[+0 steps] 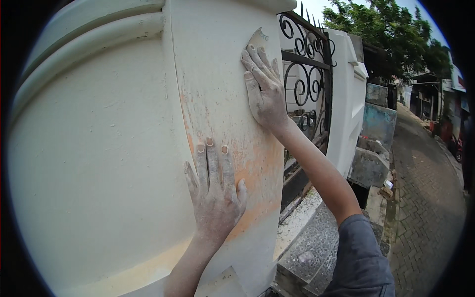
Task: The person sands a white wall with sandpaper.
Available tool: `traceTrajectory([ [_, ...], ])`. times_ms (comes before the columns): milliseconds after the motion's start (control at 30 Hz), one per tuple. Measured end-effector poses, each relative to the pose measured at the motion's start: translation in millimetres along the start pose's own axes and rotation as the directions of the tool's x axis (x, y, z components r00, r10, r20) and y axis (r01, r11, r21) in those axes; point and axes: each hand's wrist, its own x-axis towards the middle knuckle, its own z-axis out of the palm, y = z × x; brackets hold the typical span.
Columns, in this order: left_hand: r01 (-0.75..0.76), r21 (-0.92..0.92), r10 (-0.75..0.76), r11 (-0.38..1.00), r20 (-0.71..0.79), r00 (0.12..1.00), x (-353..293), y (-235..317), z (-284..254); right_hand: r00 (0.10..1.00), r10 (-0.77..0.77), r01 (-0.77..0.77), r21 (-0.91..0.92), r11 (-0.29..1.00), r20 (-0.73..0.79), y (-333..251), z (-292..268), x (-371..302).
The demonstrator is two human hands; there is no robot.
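Observation:
Dust coats both of my hands. My left hand (215,195) lies flat with spread fingers against a cream-white pillar (217,69), low on its face, and holds nothing. Higher up, near the pillar's right edge, my right hand (266,91) presses a piece of sandpaper (258,38) to the surface under its fingers. Only the sandpaper's upper corner sticks out past the fingertips; my palm hides the remainder. Between and below my hands the paint is worn, with orange-peach patches (252,163) and scratchy streaks showing.
Left of the pillar runs a white wall (99,163) with a curved moulding (89,44) along its top. A black wrought-iron fence (309,62) with spikes stands to the right. Beyond it are concrete blocks (368,166) and a brick-paved lane (425,198). A pebbled ledge (309,247) lies below.

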Motion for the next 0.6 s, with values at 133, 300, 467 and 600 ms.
traceTrajectory([
  [133, 0.034, 0.047, -0.033, 0.998, -0.028, 0.999, 2, -6, -3, 0.921, -0.208, 0.200, 0.058, 0.978, 0.330, -32, -15, -87],
  [300, 0.032, 0.029, -0.031, 0.999, -0.024, 0.999, 2, 1, -1, 0.990, -0.106, 0.110, -0.046, 0.993, 0.090, 4, -5, 27],
  [467, 0.025, -0.040, -0.029, 0.999, -0.109, 0.994, -2, -9, 3, 0.979, -0.105, 0.095, 0.065, 0.993, 0.172, -40, 5, -31],
  [600, 0.024, -0.033, -0.026, 0.999, -0.072, 0.997, 0, -3, -3, 0.883, -0.312, 0.321, 0.033, 0.947, 0.350, -28, -11, -56],
])
